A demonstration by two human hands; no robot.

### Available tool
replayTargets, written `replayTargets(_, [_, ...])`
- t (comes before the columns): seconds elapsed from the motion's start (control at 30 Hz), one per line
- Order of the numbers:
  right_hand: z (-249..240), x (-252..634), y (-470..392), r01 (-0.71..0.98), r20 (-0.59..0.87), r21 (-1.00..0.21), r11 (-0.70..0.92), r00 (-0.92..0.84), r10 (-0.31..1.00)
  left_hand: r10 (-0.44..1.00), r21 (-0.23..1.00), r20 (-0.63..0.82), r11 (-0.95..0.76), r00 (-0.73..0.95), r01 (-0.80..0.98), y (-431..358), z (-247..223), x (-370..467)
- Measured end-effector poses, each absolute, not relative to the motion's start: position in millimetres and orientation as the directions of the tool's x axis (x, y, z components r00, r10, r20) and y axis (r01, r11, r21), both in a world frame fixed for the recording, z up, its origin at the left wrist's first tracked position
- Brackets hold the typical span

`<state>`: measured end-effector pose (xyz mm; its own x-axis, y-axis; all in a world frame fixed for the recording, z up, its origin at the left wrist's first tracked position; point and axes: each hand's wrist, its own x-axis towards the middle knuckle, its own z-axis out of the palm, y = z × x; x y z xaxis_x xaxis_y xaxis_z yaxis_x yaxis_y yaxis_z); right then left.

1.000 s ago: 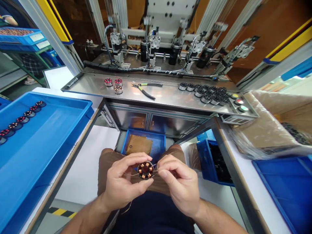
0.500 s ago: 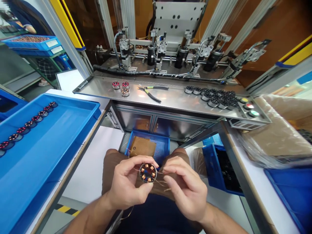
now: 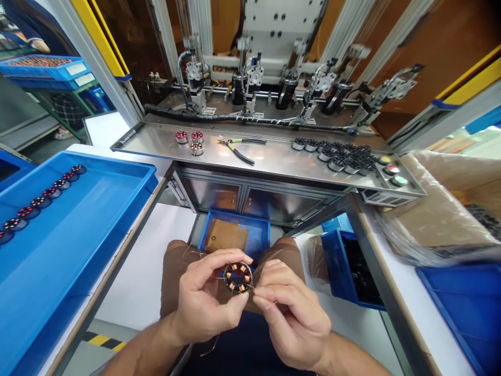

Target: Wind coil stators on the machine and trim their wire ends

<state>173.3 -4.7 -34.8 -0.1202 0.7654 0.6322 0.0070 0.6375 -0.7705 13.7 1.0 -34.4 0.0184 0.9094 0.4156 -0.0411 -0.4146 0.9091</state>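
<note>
Between the thumb and fingers of my left hand [image 3: 211,297] is a round motor stator [image 3: 238,278] with copper windings inside a dark ring. Thin copper wire ends stick out from its left and right sides. My right hand [image 3: 293,313] is closed in a pinch at the stator's right edge, gripping a copper wire [image 3: 251,286] that comes out there. Both hands are above my lap. Ahead on the metal ledge lie cutting pliers [image 3: 243,149] with green and black handles, and left of them a small group of wound stators [image 3: 197,148].
Several black stator cores [image 3: 344,155] cluster on the ledge's right, beside push buttons [image 3: 398,180]. A blue tray [image 3: 97,219] at left holds a row of wound stators. Machine fixtures [image 3: 254,78] stand behind the ledge. A plastic-lined box [image 3: 450,209] is at right.
My right hand has moved in closer to the stator, and its fingers have closed to a pinch on the wire. The whole view has shifted slightly.
</note>
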Motion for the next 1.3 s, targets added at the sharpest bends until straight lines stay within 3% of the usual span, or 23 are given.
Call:
replayTargets(0.13, [-36.4,182.9,3.2,-0.043,0.637,-0.767,0.640,-0.165,0.753,0.938,0.931,0.342,-0.331,0.051,-0.154,3.1,-28.2,12.2])
replayTargets(0.27, [-31.3,199.0,22.1,-0.014,0.612,-0.769,0.640,-0.309,0.728,0.972,0.930,0.141,-0.065,0.190,-0.361,5.0,-21.5,10.7])
replayTargets(0.5, [-5.4,200.7,48.6,-0.142,0.634,-0.717,0.683,-0.541,0.552,0.924,0.869,0.001,0.189,0.383,-0.457,5.6,-23.7,14.7])
replayTargets(0.63, [-2.8,195.8,45.7,-0.106,0.717,-0.613,0.783,-0.490,0.496,0.891,0.832,-0.069,0.300,0.448,-0.467,5.3,-26.0,13.1])
replayTargets(0.77, [-10.4,196.4,28.8,0.093,0.814,-0.472,0.876,-0.335,0.474,0.881,0.749,-0.098,0.372,0.464,-0.549,5.3,-26.8,14.4])
replayTargets(0.9, [-16.7,200.3,12.3,0.327,0.869,-0.311,0.892,-0.282,0.406,0.921,0.770,-0.050,0.282,0.387,-0.573,4.5,-23.7,19.1])
replayTargets(0.97, [-18.3,200.3,8.4,0.383,0.870,-0.291,0.877,-0.276,0.410,0.945,0.812,0.031,0.166,0.325,-0.560,3.5,-22.8,21.1])
replayTargets(1.1, [-20.9,194.5,6.0,0.399,0.881,-0.315,0.861,-0.215,0.421,0.965,0.856,0.191,-0.073,0.181,-0.512,0.8,-25.7,23.2])
replayTargets(1.3, [-21.9,178.2,2.1,0.339,0.859,-0.458,0.822,-0.071,0.507,0.958,0.883,0.280,-0.232,0.061,-0.408,-2.4,-30.4,23.7])
